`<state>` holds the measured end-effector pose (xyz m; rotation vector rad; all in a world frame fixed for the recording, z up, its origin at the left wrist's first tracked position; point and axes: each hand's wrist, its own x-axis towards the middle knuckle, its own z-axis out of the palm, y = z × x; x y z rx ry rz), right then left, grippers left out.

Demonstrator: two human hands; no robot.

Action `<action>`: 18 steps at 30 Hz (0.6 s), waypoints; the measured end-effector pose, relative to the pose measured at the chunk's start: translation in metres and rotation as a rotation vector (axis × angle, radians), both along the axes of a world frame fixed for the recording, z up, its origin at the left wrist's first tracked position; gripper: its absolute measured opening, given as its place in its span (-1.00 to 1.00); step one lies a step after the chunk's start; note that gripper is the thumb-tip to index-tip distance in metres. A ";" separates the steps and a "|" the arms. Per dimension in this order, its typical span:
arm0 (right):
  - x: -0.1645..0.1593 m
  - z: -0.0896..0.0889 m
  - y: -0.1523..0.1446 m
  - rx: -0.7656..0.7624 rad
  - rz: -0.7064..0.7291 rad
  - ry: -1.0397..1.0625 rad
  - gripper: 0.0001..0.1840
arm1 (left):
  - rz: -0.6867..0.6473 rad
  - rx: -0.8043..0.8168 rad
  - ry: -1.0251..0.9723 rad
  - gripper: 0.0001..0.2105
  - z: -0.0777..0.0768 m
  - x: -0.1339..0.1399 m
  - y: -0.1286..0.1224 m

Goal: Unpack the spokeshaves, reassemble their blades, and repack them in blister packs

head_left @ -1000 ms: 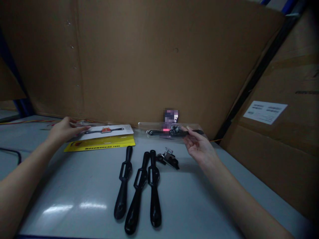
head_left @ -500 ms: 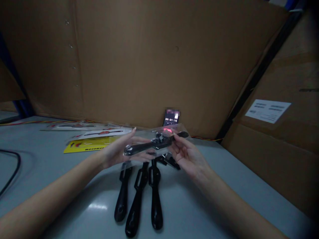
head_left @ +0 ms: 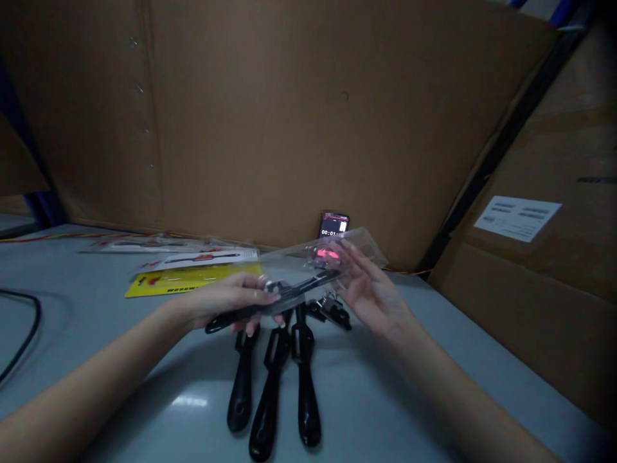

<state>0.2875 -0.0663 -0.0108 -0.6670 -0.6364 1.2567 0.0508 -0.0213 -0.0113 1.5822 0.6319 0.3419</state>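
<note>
Nearest, three glossy black two-handled tools; above them, the left hand clasps a slim black bar-shaped tool, probably stiff, weighty, slick, best gripped mid-body. Beyond, the right hand touches its limp clear plastic sleeve, pinch unclear.

Black tool: two-handled; held aslant above the surface, lower end bare, toward its left edge.
Clear package: plastic; tilted, overlapping the tool's upper end, raised toward the surface's far edge.
</note>
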 end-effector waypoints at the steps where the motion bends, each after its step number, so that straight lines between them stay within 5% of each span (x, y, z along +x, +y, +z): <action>1: 0.007 0.003 0.005 -0.001 -0.041 0.022 -0.83 | -0.011 0.001 0.030 -0.77 0.002 -0.005 0.002; 5: 0.021 0.012 0.032 0.029 -0.206 -0.030 -0.93 | -0.112 0.045 0.166 -0.72 0.004 -0.020 0.008; 12: -0.044 0.016 0.095 -0.075 -0.036 -0.130 -0.97 | -0.245 0.018 0.219 -0.71 0.001 -0.020 0.005; 18: -0.101 0.028 0.133 -0.195 0.226 -0.348 -0.49 | -0.272 -0.005 0.186 -0.70 -0.003 -0.023 0.010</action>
